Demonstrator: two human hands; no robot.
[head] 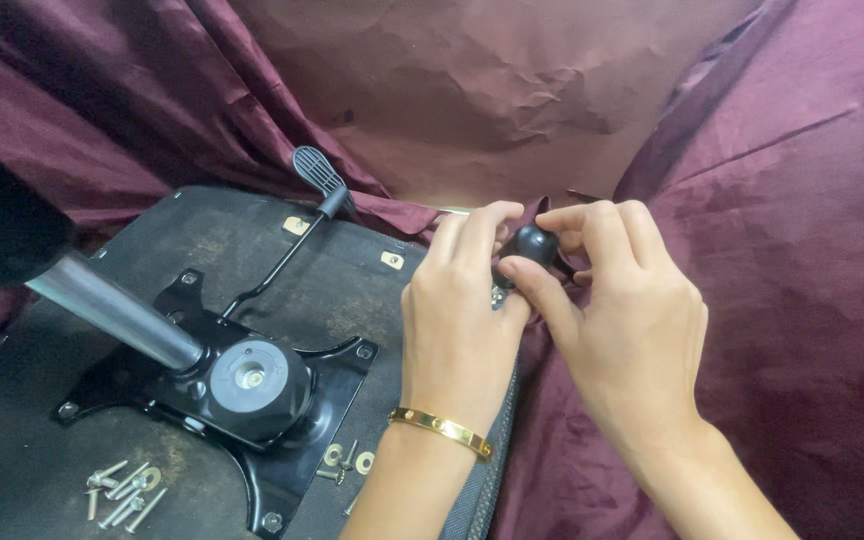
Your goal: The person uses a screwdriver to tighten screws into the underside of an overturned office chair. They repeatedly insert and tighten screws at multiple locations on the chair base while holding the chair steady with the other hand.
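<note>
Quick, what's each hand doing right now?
Left hand: closed, fingertips pinching the black knob.
Right hand: closed, thumb and fingers gripping the same knob.

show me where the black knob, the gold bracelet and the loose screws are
black knob (534, 243): head view, on its rounded top between the fingers.
gold bracelet (442, 428): head view, on the band across the left wrist.
loose screws (120, 492): head view, middle of the pile.

Left hand (460, 318) and right hand (624, 330) pinch a round black plastic knob (533, 244) beside an upturned black chair seat base (242, 260).
</note>
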